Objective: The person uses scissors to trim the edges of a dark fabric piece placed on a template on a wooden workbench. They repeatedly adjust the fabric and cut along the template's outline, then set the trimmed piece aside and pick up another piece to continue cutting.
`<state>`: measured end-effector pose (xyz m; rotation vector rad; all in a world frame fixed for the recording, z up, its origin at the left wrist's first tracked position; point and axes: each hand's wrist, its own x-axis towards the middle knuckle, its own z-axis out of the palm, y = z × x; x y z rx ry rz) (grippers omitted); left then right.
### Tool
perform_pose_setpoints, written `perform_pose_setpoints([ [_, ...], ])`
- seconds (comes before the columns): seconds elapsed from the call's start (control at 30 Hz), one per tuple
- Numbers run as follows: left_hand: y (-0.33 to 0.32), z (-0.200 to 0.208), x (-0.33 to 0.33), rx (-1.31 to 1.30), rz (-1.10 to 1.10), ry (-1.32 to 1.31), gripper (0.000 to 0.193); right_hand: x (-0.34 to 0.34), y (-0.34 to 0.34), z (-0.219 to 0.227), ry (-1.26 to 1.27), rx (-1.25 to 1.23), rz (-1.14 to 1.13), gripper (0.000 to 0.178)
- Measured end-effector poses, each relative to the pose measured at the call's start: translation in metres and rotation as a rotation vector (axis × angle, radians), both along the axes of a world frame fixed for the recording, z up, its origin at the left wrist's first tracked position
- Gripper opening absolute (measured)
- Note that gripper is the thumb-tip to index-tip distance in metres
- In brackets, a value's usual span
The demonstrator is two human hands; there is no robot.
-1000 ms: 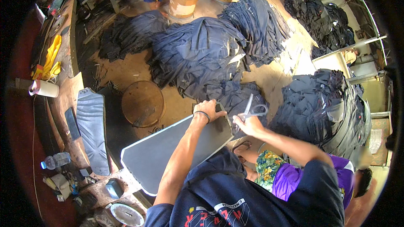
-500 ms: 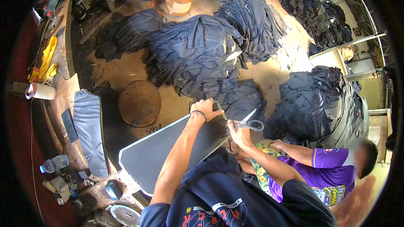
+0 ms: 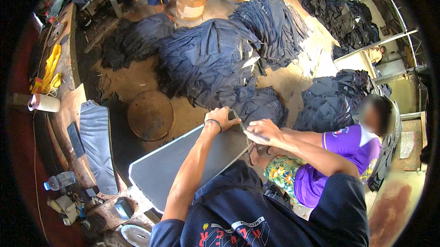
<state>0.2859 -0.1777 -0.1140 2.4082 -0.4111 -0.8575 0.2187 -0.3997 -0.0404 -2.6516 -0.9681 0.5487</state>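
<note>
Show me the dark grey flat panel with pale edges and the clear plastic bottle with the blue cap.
Dark grey flat panel (image 3: pixel 161 170): head view, on its broad upper face.
Clear plastic bottle (image 3: pixel 62 181): head view, on the middle of its body.

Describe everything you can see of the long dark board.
The board is long and flat, with a dark grey face, pale edges and a clipped far left corner; its material is unclear. It slants from lower left to upper right in the view. The left hand grips its far edge near the right end, the left forearm crosses over it, and the right hand is at that end, contact unclear.
</note>
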Motion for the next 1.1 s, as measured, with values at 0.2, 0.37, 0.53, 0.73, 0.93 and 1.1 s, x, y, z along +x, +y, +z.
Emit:
perform_pose_setpoints([
  [0.2,0.000,0.001,0.000,0.013,0.008,0.040,0.081,-0.065,0.028,-0.067,0.250,0.446,-1.189,0.035],
  [0.37,-0.001,-0.002,0.000,0.002,-0.001,0.019,0.082,-0.090,0.044,-0.080,0.145,0.592,-1.374,0.040],
  [0.53,0.000,-0.002,0.000,0.006,-0.006,0.009,0.083,-0.088,0.053,-0.060,0.056,0.477,-1.294,0.042],
  [0.73,0.000,0.003,0.000,0.009,-0.009,0.011,0.081,-0.081,0.057,-0.060,0.000,0.433,-1.300,0.041],
  [0.93,0.000,0.003,0.001,0.023,-0.025,0.023,0.083,-0.075,0.060,-0.067,-0.057,0.359,-1.329,0.037],
  [1.1,0.000,0.002,0.000,0.019,-0.009,0.028,0.084,-0.080,0.063,-0.071,-0.135,0.400,-1.331,0.041],
])
